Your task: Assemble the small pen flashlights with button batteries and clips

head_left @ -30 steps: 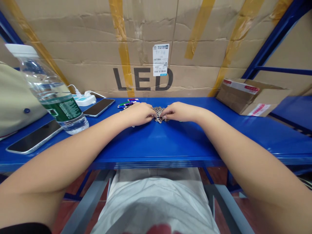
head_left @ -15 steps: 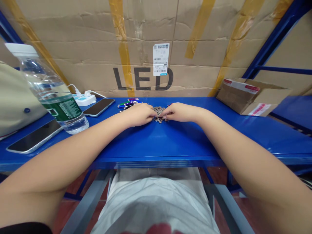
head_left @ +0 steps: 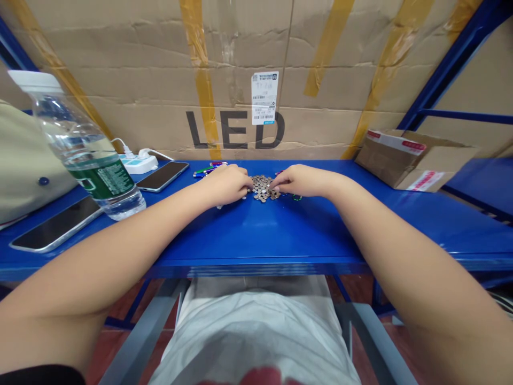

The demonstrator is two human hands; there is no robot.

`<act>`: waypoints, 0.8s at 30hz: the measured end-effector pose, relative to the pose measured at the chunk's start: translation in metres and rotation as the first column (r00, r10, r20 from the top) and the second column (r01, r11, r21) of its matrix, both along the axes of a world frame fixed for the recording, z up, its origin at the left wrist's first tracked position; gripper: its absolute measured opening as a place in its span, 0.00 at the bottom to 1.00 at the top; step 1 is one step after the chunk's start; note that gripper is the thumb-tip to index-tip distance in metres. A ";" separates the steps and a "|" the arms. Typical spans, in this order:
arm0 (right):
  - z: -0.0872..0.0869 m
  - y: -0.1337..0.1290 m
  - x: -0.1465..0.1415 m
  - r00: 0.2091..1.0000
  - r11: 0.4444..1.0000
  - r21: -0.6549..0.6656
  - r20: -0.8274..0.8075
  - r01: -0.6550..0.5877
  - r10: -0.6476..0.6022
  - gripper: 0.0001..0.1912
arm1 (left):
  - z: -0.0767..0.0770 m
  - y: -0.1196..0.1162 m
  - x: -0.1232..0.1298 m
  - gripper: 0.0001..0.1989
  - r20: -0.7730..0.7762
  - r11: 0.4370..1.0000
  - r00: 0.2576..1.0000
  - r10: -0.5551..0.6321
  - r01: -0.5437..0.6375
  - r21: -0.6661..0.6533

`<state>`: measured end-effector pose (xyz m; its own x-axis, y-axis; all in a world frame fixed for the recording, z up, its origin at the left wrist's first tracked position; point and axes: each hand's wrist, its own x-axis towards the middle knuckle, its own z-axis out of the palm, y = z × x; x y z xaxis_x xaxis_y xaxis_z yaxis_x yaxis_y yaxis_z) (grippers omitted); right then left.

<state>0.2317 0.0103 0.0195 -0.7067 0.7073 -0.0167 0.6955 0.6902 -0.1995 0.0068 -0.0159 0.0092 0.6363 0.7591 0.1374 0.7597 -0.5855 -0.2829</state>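
Note:
A small heap of round silvery metal pieces [head_left: 263, 189] lies on the blue shelf [head_left: 256, 230], straight ahead. My left hand [head_left: 226, 184] rests palm down at the heap's left edge, its curled fingertips touching the pieces. From the other side, my right hand [head_left: 298, 181] has its fingertips bunched on the heap's far right part. Whether either hand has a piece pinched is hidden by the fingers. A little green ring [head_left: 297, 198] lies just below my right hand.
Several coloured pens [head_left: 206, 170] lie behind my left hand. To the left are a phone [head_left: 162, 176], a white power strip [head_left: 139, 162], a water bottle [head_left: 86, 155], another phone [head_left: 56, 227] and a beige bag [head_left: 24, 171]. At right, a small carton [head_left: 412, 158]. A big cardboard box [head_left: 240, 80] forms the back.
Both hands have drawn slightly apart and farther back, so more of the heap shows between them. The green ring is now uncovered.

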 end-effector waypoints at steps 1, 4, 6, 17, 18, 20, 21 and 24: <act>0.000 0.000 0.000 1.000 1.000 -0.002 0.009 -0.002 0.002 0.18 | -0.001 0.000 0.000 0.18 -0.004 1.000 1.000 0.004 -0.004 -0.002; -0.001 0.002 0.001 1.000 1.000 -0.020 0.022 -0.017 0.017 0.17 | -0.004 0.003 -0.001 0.18 0.003 1.000 1.000 -0.014 0.014 -0.019; -0.002 0.003 0.000 0.999 0.999 -0.032 0.024 -0.031 0.032 0.17 | -0.006 0.005 -0.002 0.18 0.004 0.999 0.999 -0.035 0.035 -0.025; 0.002 0.003 0.005 0.997 0.996 0.052 -0.007 0.078 -0.078 0.18 | 0.005 -0.002 -0.001 0.17 0.010 0.999 0.999 0.038 -0.038 -0.021; 0.001 0.004 0.005 0.996 0.994 0.056 -0.016 0.093 -0.092 0.20 | 0.005 -0.002 -0.001 0.17 0.011 0.999 0.999 0.038 -0.038 -0.022; 0.000 0.006 0.006 0.994 0.992 0.060 -0.019 0.110 -0.109 0.22 | 0.004 -0.001 -0.001 0.16 0.023 0.999 0.999 0.033 -0.033 -0.028; 0.000 0.006 0.006 0.994 0.992 0.059 -0.011 0.110 -0.109 0.22 | 0.003 0.000 -0.001 0.16 0.032 0.999 0.999 0.027 -0.026 -0.034; 0.000 0.006 0.006 0.994 0.992 0.056 0.010 0.112 -0.112 0.22 | 0.001 0.002 -0.001 0.16 0.052 0.999 0.999 0.007 -0.005 -0.048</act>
<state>0.2381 0.0164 0.0192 -0.6230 0.7821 0.0161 0.7714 0.6176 -0.1534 0.0060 -0.0139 0.0097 0.6246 0.7695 0.1331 0.7761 -0.5929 -0.2146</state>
